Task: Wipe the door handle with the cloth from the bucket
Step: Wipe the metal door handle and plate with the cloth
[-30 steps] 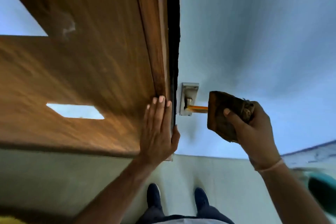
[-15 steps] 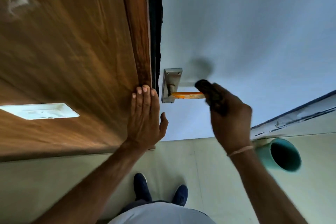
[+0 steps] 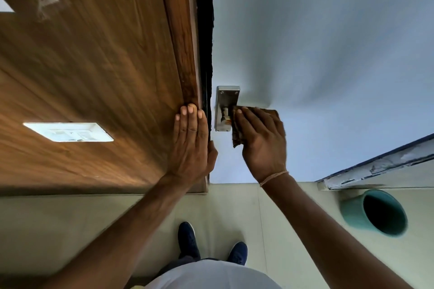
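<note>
A metal door handle (image 3: 226,110) with a silver backplate is fixed to the pale blue door (image 3: 317,42). My right hand (image 3: 260,138) presses a dark brown cloth (image 3: 237,135) over the lever, which is hidden under cloth and fingers. Only the plate and the lever's stub show. My left hand (image 3: 191,145) lies flat, fingers together, against the brown wooden frame (image 3: 185,54) just left of the handle. A teal bucket (image 3: 375,212) stands on the floor at the lower right.
A wood-grain wall panel (image 3: 82,65) with a white switch plate (image 3: 68,132) fills the left. A dark gap (image 3: 203,19) separates frame and door. My two dark shoes (image 3: 187,239) stand on the pale floor. A worn white sill (image 3: 375,166) runs at right.
My right hand slid left along the lever toward the backplate and now covers it with the cloth; the orange lever shown earlier is hidden. My left hand stayed on the frame.
</note>
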Demonstrator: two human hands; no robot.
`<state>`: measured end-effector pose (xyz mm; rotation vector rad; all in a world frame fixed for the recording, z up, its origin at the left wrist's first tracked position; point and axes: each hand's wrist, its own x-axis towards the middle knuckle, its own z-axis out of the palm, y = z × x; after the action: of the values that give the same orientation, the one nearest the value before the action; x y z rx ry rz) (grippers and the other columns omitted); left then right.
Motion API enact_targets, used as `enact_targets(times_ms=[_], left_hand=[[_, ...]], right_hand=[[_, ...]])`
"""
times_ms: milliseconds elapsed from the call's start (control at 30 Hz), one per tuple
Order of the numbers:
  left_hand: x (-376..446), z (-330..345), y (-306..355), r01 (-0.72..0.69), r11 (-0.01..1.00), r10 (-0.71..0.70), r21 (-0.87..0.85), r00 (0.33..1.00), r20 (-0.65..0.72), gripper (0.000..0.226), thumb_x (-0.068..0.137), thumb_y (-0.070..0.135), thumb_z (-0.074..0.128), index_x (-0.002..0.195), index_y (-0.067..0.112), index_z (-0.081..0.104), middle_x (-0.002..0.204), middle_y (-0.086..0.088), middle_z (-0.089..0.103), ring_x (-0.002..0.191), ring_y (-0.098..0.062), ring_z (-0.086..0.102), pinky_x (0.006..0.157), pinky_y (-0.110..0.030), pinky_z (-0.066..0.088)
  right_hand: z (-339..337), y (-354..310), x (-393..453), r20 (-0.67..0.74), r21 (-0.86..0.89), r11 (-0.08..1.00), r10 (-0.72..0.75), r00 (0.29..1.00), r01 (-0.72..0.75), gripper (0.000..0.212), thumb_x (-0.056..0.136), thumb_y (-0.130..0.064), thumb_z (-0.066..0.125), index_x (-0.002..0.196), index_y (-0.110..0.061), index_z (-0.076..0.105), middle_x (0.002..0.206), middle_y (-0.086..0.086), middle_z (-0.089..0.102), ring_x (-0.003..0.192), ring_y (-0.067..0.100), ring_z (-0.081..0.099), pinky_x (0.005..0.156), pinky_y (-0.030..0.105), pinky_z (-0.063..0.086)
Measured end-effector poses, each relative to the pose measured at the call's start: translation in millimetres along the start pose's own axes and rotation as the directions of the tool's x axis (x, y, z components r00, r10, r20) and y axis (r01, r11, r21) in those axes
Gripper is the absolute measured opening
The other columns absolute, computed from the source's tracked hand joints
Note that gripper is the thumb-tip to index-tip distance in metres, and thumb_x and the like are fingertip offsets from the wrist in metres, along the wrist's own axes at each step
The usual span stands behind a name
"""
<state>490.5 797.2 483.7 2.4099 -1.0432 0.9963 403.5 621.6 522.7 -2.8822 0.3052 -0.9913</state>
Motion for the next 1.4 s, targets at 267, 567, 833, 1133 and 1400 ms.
enact_targets(times_ms=[267,567,833,1133,1400], left_hand=[[-0.8,-0.3,-0.5,-0.004,1.000,0.004,-0.020,1.000,-0.013,0.120,0.084,0.018,0.083,0.168,-0.004,-0.001,0.175,-0.021,0.006,0.168,-0.037,-0.008,0.137,-0.053,0.010],[-2.6,-0.3,-2.1,-0.001,1.000,0.001,0.010,1.000,-0.006,0.121,0.084,0.020,0.083,0.169,-0.003,0.000,0.176,-0.023,0.003,0.168,-0.036,-0.007,0.138,-0.051,0.010],[-4.9,-1.2,-2.8,-0.013,0.999,0.013,0.038,1.000,0.001,0.118,0.085,0.020,0.083,0.169,-0.003,0.003,0.179,-0.022,-0.011,0.169,-0.036,-0.005,0.138,-0.050,0.008],[-3.9,-2.9,-2.5,-0.006,0.999,0.005,0.032,1.000,0.009,0.108,0.091,0.019,0.076,0.169,-0.003,0.004,0.177,-0.020,0.003,0.168,-0.036,-0.005,0.138,-0.051,0.008],[-2.9,-6.9,-0.1,0.001,0.999,-0.002,0.046,1.000,0.021,0.106,0.095,0.021,0.073,0.169,-0.002,0.001,0.178,-0.018,-0.002,0.168,-0.034,-0.008,0.139,-0.049,0.006]], right_hand=[[-3.1,5.2,-8.7,0.031,-0.015,0.999,0.031,0.999,-0.030,0.054,0.091,-0.003,0.065,0.144,-0.015,0.064,0.147,0.005,0.065,0.137,0.036,0.057,0.114,0.049,0.043],[-2.4,-6.3,-7.4,0.085,-0.031,0.999,0.039,0.996,-0.036,0.056,0.095,-0.007,0.058,0.149,-0.020,0.060,0.154,0.003,0.060,0.142,0.036,0.052,0.117,0.051,0.040],[-1.6,-12.7,-15.2,0.090,-0.073,0.997,-0.007,0.996,0.014,0.060,0.096,-0.006,0.048,0.153,-0.021,0.055,0.158,0.004,0.054,0.149,0.036,0.046,0.122,0.054,0.033],[2.1,-12.5,-13.7,0.090,-0.053,0.998,-0.021,0.996,0.026,0.061,0.095,-0.005,0.045,0.153,-0.019,0.055,0.158,0.006,0.055,0.149,0.039,0.046,0.121,0.055,0.036],[-4.2,-17.3,-12.9,0.078,-0.063,0.996,0.062,0.995,-0.058,0.057,0.094,-0.009,0.042,0.147,-0.012,0.061,0.152,0.012,0.060,0.143,0.043,0.052,0.117,0.057,0.041]])
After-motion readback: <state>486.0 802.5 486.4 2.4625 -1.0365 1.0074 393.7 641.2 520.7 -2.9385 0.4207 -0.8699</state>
